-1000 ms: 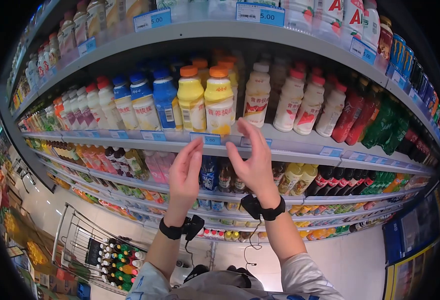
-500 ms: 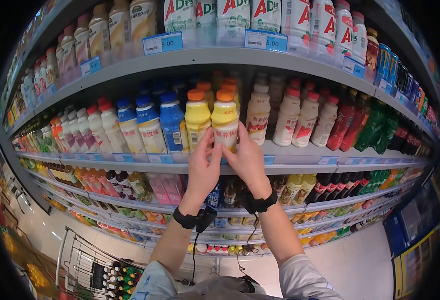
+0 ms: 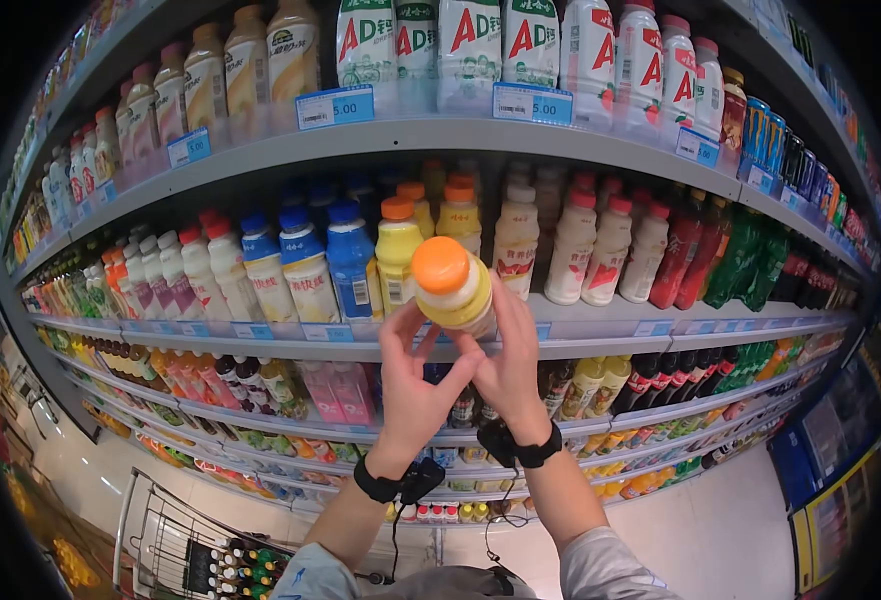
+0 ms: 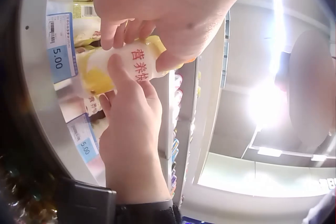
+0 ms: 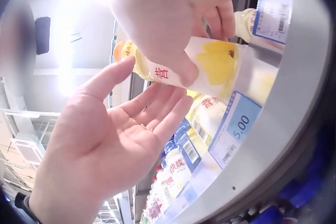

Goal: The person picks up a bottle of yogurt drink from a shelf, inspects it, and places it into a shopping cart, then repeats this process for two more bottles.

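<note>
A yellow-and-white bottle with an orange cap (image 3: 440,266) leans out over the shelf edge, its cap tilted toward the head camera. My right hand (image 3: 512,365) grips it from the right, with the thumb pressed across its white label (image 4: 140,62). On the other side, my left hand (image 3: 418,385) has its fingers loosely extended beside the bottle. In the right wrist view the left palm (image 5: 110,145) shows, thumb straight near the bottle's yellow neck; exact contact is hard to tell. The bottle's base is hidden by the hands in the head view.
Similar yellow bottles (image 3: 396,250) stand behind, with blue-capped bottles (image 3: 303,260) to the left and red-capped bottles (image 3: 568,250) to the right. The shelf edge (image 3: 600,345) runs below the hands. A shopping cart (image 3: 150,530) holding several bottles stands at lower left.
Both hands first reached up to the front orange-capped bottle and closed in around it. The bottle has since come forward out of the row, its cap tipping toward the head camera.
</note>
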`<state>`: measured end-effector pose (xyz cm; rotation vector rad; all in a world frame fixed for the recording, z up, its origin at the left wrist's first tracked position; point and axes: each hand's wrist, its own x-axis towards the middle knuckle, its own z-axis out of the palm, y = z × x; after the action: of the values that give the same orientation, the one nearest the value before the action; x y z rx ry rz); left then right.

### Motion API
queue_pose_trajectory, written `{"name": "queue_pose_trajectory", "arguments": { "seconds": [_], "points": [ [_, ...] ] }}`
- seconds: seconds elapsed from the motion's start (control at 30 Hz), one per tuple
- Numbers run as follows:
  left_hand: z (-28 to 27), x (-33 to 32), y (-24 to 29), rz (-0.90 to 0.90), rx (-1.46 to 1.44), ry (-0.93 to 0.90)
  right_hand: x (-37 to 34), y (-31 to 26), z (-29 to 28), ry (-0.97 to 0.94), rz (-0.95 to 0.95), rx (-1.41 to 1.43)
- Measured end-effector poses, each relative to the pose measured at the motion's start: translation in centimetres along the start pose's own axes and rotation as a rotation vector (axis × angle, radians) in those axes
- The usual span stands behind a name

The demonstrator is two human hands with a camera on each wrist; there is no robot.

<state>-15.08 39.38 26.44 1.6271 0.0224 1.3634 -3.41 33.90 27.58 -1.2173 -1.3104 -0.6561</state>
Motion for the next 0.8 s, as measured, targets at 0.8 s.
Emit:
{"name": "queue_pose_trajectory", "arguments": {
  "seconds": [0.8],
  "points": [
    [-3.1, -13.6, -1.6, -0.429, -0.497, 0.057, -19.7, -1.3, -5.6, -0.393, 1.189, 1.399]
  ]
}}
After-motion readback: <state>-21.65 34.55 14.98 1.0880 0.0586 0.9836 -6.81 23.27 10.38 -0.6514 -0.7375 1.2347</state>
